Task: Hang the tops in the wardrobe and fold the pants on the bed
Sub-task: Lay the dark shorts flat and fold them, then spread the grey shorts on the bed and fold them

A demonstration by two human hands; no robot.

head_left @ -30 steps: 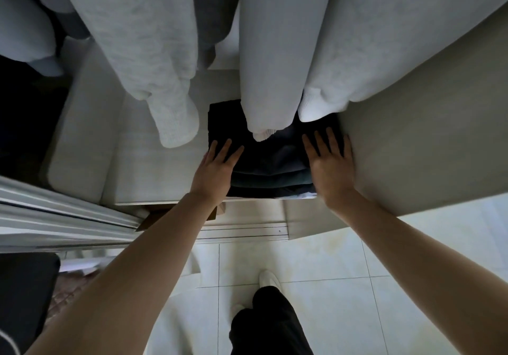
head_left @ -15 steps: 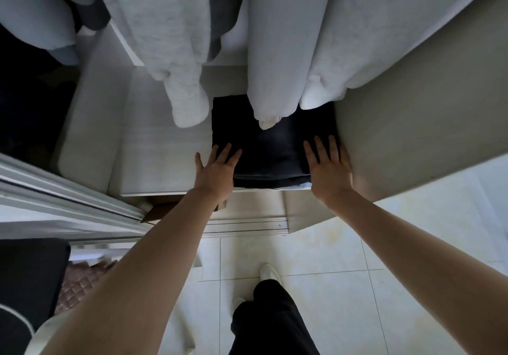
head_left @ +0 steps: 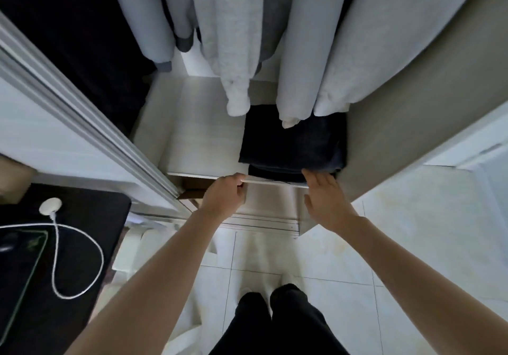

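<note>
A stack of folded dark pants (head_left: pixel 294 140) lies on the white wardrobe shelf (head_left: pixel 203 145), against the right side panel. Several light grey tops (head_left: pixel 233 38) hang above it, and their hems and cuffs hide the back of the stack. My left hand (head_left: pixel 224 196) is at the shelf's front edge, left of the stack, with its fingers loosely curled and nothing in them. My right hand (head_left: pixel 324 198) is flat with straight fingers, its fingertips at the stack's lower front edge.
The sliding wardrobe door (head_left: pixel 82 123) runs diagonally on the left. A black desk (head_left: pixel 82 258) with a white charger cable (head_left: pixel 79 244) stands at lower left. The beige side panel (head_left: pixel 412 134) bounds the right. My legs (head_left: pixel 277 324) stand on the pale tile floor (head_left: pixel 412 244).
Both hands have drawn back from the sides of the pants stack to the shelf's front edge. My left fingers have curled. My view has pulled back and shifted left, so the desk shows.
</note>
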